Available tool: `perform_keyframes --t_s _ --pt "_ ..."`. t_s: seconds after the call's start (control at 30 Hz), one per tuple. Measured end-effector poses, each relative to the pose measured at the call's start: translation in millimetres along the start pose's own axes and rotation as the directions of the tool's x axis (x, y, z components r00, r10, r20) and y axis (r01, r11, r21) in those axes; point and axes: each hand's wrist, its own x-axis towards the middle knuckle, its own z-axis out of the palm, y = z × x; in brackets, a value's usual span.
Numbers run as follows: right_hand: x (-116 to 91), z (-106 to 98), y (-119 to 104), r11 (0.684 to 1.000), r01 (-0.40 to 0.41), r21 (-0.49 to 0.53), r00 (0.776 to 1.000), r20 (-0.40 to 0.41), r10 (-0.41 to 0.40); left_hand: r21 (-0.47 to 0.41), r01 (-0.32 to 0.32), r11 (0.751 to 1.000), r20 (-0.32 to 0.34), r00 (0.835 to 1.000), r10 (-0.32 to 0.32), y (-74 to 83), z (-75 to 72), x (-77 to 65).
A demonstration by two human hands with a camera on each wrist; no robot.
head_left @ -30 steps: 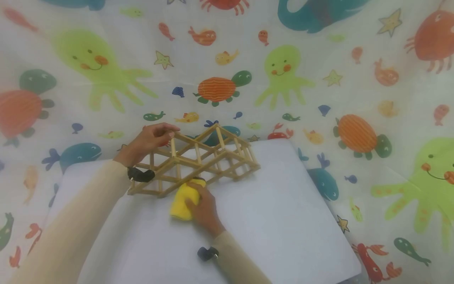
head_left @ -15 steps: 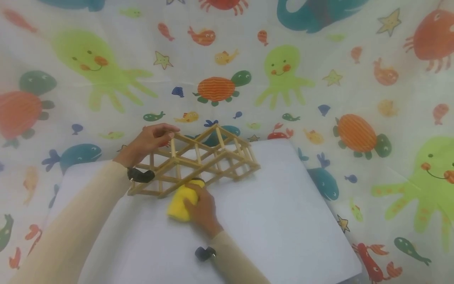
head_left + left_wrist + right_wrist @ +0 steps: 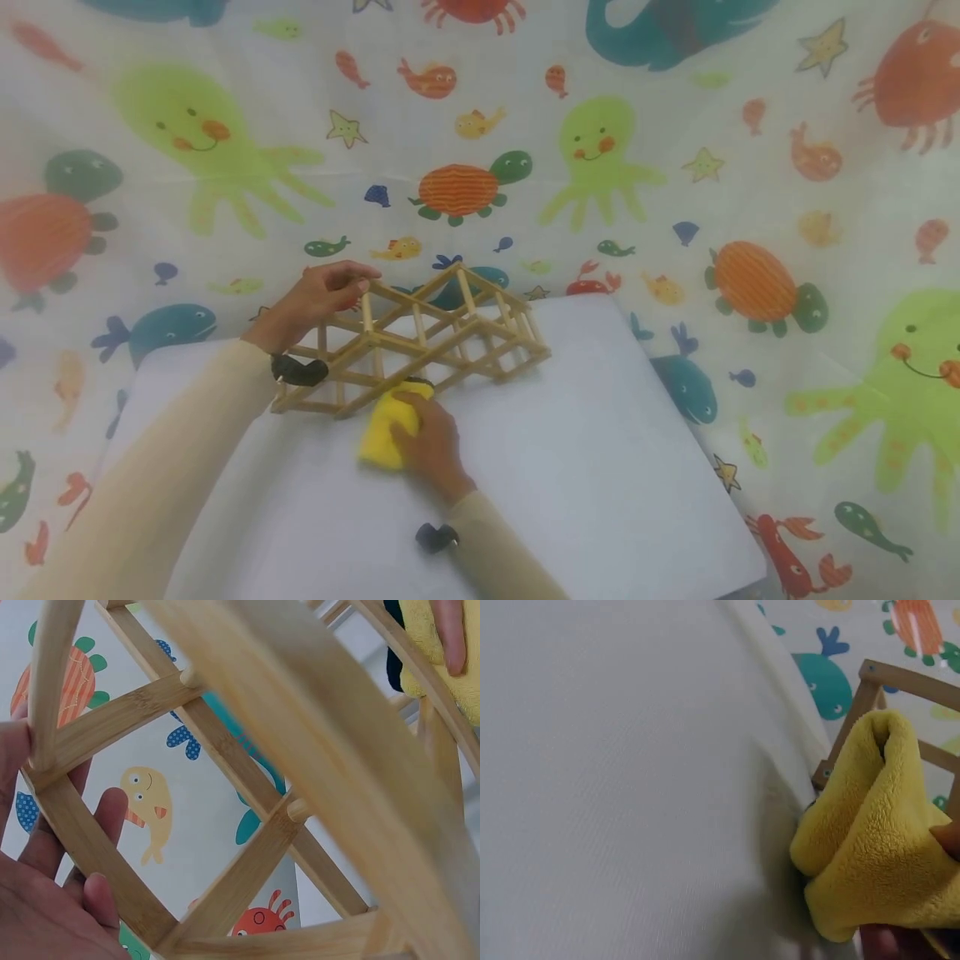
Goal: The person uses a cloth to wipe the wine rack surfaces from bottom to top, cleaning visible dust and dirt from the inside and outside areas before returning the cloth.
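Note:
A folding wooden wine rack (image 3: 407,368), made of crossed slats joined by round dowels, stands at the back of the white table. My left hand (image 3: 318,296) grips its upper left corner; in the left wrist view the thumb lies by a dowel and the fingers reach behind a slat (image 3: 105,859). Bunched in my right hand (image 3: 437,450) is a fluffy yellow cloth (image 3: 384,432) with a dark edge. That hand presses the cloth around a lower front slat of the rack. The right wrist view shows the folded cloth (image 3: 885,855) large, with most of the hand hidden.
The white tabletop (image 3: 600,467) extends in front and to the right of the rack. Directly behind it hangs a white curtain (image 3: 652,108) printed with sea animals. A dark band with a small device (image 3: 300,369) sits on the left wrist, another (image 3: 437,537) on the right.
The right hand and yellow cloth shift slightly left along the front slat, then slightly back right. The left hand and the rack stay in place.

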Motion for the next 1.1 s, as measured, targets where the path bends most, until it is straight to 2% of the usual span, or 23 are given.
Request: perform_keyframes --t_s 0.17,0.23,0.3,0.37,0.47,0.57,0.63,0.73,0.8,0.83,0.9,1.0,1.03,1.1 --pt "-2 0 12 0.995 -0.100 -0.020 0.994 -0.036 0.099 -0.004 -0.001 1.000 -0.001 1.000 0.001 -1.4 1.0 1.7" --pt "-4 -4 15 0.996 -0.091 0.008 0.995 -0.051 0.091 -0.005 0.003 1.000 0.001 1.000 -0.003 -1.8 1.4 2.7" --pt "-6 -9 15 0.998 -0.037 0.047 0.995 -0.087 0.041 -0.001 0.003 1.000 0.005 1.000 -0.003 -2.1 1.0 3.7" --pt "-8 -15 14 0.995 0.054 0.089 0.985 -0.167 -0.038 0.002 0.001 1.000 0.006 1.000 -0.001 -2.2 -0.1 4.7" --pt "-5 -25 11 0.975 0.188 0.117 0.940 -0.311 -0.144 -0.002 -0.001 1.000 0.006 1.000 0.001 -2.1 -2.7 5.7" --pt "4 -34 8 0.959 0.262 0.105 0.905 -0.372 -0.206 -0.002 0.002 1.000 0.001 1.000 -0.002 -2.3 -4.9 6.0" --pt "10 -39 8 0.970 0.235 0.064 0.907 -0.372 -0.195 -0.007 0.002 1.000 0.004 1.000 -0.002 -3.2 -5.6 6.4" --pt "14 -39 12 0.994 0.105 0.018 0.931 -0.352 -0.092 -0.023 -0.003 1.000 0.012 1.000 0.003 -5.0 -6.4 8.0" --pt "13 -36 11 0.999 0.026 0.018 0.934 -0.357 -0.018 -0.029 -0.010 1.000 0.012 1.000 0.010 -6.0 -7.0 9.3" --pt "11 -33 10 0.999 0.016 0.034 0.932 -0.362 -0.003 -0.027 -0.012 1.000 0.011 1.000 0.012 -6.3 -7.6 9.9" --pt "9 -27 6 0.997 0.048 0.068 0.927 -0.374 -0.019 -0.025 -0.015 1.000 0.008 1.000 0.016 -6.5 -9.0 10.5" --pt "9 -20 0 0.984 0.137 0.116 0.917 -0.390 -0.082 -0.027 -0.019 0.999 0.005 1.000 0.019 -7.2 -10.8 11.3" --pt "9 -18 -1 0.982 0.146 0.119 0.913 -0.399 -0.088 -0.027 -0.018 0.999 0.010 1.000 0.019 -8.1 -11.2 12.0" --pt "11 -15 -1 0.986 0.107 0.127 0.903 -0.426 -0.043 -0.033 -0.016 0.999 0.017 1.000 0.017 -8.4 -11.7 12.7"
